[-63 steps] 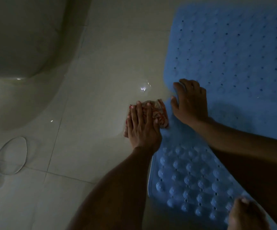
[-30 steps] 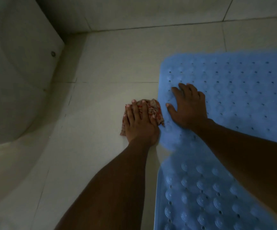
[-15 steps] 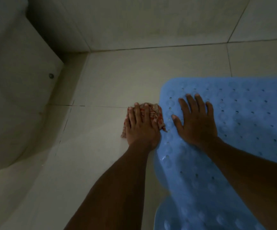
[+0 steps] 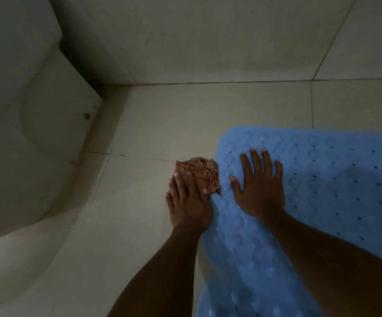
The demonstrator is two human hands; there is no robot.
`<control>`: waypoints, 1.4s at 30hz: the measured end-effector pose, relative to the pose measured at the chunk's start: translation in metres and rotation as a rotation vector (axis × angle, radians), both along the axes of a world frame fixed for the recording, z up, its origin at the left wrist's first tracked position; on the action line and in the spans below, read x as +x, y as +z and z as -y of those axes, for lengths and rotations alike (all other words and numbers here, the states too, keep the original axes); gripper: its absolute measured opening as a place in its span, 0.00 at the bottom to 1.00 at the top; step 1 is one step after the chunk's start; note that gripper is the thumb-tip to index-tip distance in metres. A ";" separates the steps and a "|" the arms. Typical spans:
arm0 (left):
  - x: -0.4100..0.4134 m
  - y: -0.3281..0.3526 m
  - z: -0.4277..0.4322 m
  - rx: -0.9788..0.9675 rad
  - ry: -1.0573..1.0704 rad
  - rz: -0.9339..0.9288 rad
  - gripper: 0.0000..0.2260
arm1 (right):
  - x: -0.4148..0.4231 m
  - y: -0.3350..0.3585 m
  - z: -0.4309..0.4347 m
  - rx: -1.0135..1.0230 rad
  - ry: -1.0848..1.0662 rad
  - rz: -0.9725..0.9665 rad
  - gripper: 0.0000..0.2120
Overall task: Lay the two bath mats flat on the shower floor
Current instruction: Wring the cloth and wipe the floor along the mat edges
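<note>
A blue rubber bath mat (image 4: 336, 179) with small holes and suction cups lies on the tiled floor at the right. My right hand (image 4: 259, 186) rests flat on its left part, fingers spread. Just left of the mat's edge my left hand (image 4: 188, 202) presses on a crumpled red-and-white patterned cloth (image 4: 199, 171) on the floor. Only one mat is in view.
A pale curved fixture (image 4: 32, 133) fills the left side, with a small screw cap on its side. The tiled wall (image 4: 208, 37) meets the beige floor tiles (image 4: 185, 115) just beyond the mat. The light is dim.
The view has tilted up toward the wall. My right hand has gone from gripping the mat's edge to lying flat on it, and the lifted mat edge now lies down. More cloth shows ahead of my left hand.
</note>
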State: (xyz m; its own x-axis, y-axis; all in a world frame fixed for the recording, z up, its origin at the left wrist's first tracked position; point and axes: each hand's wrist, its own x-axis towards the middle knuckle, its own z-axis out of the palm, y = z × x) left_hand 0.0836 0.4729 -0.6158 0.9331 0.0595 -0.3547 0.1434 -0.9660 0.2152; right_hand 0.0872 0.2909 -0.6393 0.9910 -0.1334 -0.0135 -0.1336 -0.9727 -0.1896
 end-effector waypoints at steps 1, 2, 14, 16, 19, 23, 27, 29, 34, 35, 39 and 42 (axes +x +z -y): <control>0.004 -0.003 0.005 -0.009 0.019 -0.001 0.30 | 0.001 -0.001 0.001 -0.009 -0.001 0.002 0.33; 0.010 -0.006 0.009 -0.014 0.032 -0.004 0.30 | 0.001 -0.001 0.001 -0.014 0.001 0.001 0.33; 0.128 -0.026 0.041 0.058 -0.170 0.096 0.29 | 0.001 -0.003 -0.001 0.054 -0.023 0.004 0.33; 0.148 -0.026 0.049 0.058 -0.248 0.108 0.29 | 0.002 -0.005 -0.001 0.066 -0.029 0.031 0.32; 0.172 -0.028 0.059 0.043 -0.322 0.124 0.28 | 0.000 -0.006 0.000 0.075 -0.043 0.037 0.32; 0.202 -0.027 0.075 0.017 -0.391 0.147 0.28 | 0.001 -0.005 0.008 0.129 -0.035 0.109 0.31; 0.222 -0.025 0.097 0.012 -0.430 0.105 0.29 | -0.009 -0.006 0.057 0.011 -0.275 0.043 0.32; 0.224 -0.023 0.115 0.021 -0.502 0.092 0.29 | -0.018 -0.012 0.066 -0.017 -0.312 0.014 0.33; 0.210 -0.022 0.172 0.034 -0.688 0.144 0.35 | -0.017 -0.011 0.066 -0.005 -0.278 0.011 0.33; 0.206 -0.023 0.182 0.025 -0.717 0.143 0.32 | -0.018 -0.010 0.066 0.001 -0.282 0.006 0.34; 0.201 -0.024 0.196 0.022 -0.742 0.108 0.29 | -0.017 -0.012 0.067 0.010 -0.274 0.016 0.33; 0.202 -0.024 0.189 -0.034 -0.751 0.127 0.29 | -0.017 -0.010 0.068 0.007 -0.271 0.015 0.33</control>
